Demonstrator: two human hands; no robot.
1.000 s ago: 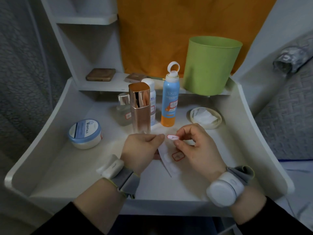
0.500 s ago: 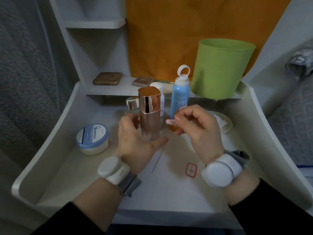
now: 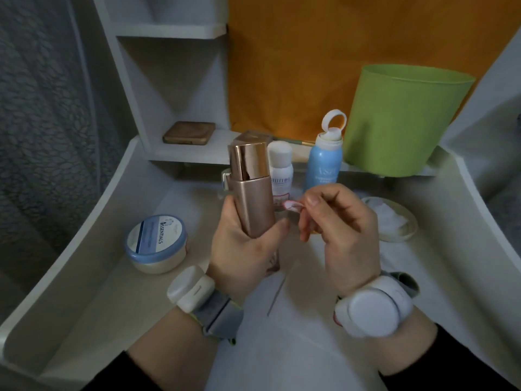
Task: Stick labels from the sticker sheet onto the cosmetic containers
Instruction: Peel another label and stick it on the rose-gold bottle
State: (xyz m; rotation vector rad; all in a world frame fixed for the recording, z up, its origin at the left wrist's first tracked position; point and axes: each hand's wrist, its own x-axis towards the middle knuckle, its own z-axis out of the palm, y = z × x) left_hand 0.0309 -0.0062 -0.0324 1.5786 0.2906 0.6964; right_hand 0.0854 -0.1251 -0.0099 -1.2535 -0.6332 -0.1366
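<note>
Nearest the camera, both wrists carry white strapped devices, the left one blocky and the right one round. Between the forearms the sticker sheet lies flat on the white desk; only its thin left edge reads clearly against the surface.

Left hand: fingers and thumb wrapped round the lower body of the rose-gold bottle, which is held off the desk, tilted slightly left. Bottle is rectangular with a matte pinkish-bronze body and a shiny metallic cap of the same hue; the side facing the camera looks bare.

Right hand: thumb and forefinger pinch a small label — white with a reddish border, curled, blurred. It sits just beside the bottle's right edge; contact cannot be judged.

Left of the hands, a round cream jar with a blue-rimmed lid stands on the desk. Right of them, a shallow dish holds a white pad.

Behind the held bottle: a small white bottle and a light blue spray bottle with a ring-shaped flip cap, open.

Farther back — a green bin on the raised ledge, a brown compact on the shelf, and orange cloth behind.
</note>
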